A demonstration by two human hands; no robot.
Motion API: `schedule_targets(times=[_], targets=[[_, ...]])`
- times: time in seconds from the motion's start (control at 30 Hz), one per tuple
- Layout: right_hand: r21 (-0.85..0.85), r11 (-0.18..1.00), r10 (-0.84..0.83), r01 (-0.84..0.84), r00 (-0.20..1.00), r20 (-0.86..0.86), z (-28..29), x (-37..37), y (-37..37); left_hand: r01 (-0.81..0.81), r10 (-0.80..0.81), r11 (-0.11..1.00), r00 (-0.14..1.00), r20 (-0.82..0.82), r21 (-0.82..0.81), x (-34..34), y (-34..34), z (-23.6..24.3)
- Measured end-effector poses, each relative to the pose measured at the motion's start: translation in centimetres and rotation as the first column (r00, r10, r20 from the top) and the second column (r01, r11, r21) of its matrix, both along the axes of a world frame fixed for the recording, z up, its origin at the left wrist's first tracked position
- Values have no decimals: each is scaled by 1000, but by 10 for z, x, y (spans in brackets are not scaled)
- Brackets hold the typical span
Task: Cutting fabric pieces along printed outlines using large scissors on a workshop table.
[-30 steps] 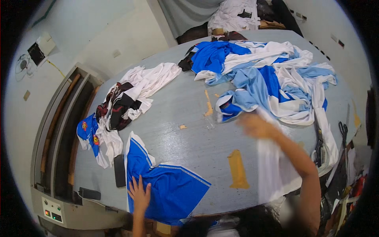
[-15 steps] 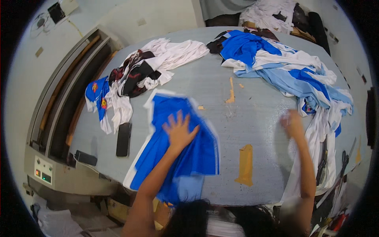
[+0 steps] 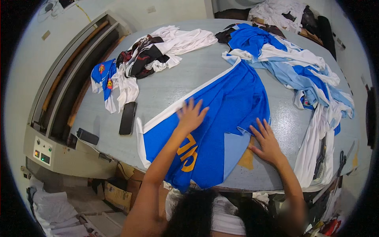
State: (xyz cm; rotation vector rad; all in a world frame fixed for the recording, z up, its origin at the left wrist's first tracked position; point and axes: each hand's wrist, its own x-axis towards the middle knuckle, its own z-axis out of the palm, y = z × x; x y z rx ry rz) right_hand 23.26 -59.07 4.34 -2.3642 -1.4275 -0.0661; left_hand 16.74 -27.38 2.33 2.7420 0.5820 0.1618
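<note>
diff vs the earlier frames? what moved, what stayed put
The blue garment, bunched at the table's near edge before, now lies spread flat across the table. Left hand presses on it, open; right hand has come off the right-hand pile onto its lower edge. Phone and clothing piles unchanged.

A grey, rounded bench (image 3: 185, 79) is seen, on which a blue garment with a white edge stripe and orange lettering (image 3: 221, 118) is spread flat across the middle, its lower end draped over the near edge. At the far left a heap of white, black and red cloth (image 3: 158, 49) and a small blue printed piece (image 3: 102, 75) are laid, with a black phone (image 3: 128, 118) just beside them. Along the right side a pile of blue, light-blue and white garments (image 3: 300, 67) is heaped, and white cloth (image 3: 316, 154) is hung over the right edge.
</note>
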Motion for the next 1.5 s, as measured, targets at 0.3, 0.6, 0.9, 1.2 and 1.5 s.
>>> schedule_targets(times=[0.3, 0.6, 0.9, 1.2, 1.5], targets=[[-154, 950, -297, 272, 940, -171, 10, -16, -88, -178, 182, 965, 983, -4, 194, -105, 41, -24], [50, 863, -477, 502, 844, -243, -6, -80, -108, 139, -138, 944, 990, -27, 299, 34, 171, -29], [144, 835, -519, 531, 847, -117, -19, -111, -91, -28, -56, 945, 968, 245, 327, 57, 58, -14], [180, 831, -535, 526, 845, -2, -20, -110, -80, 284, -284, 955, 959, -10, 83, -102, -29, 5], [221, 811, -557, 542, 830, 10, -24, -111, -78, -75, 73, 974, 997, 17, 213, -147, -23, -22]])
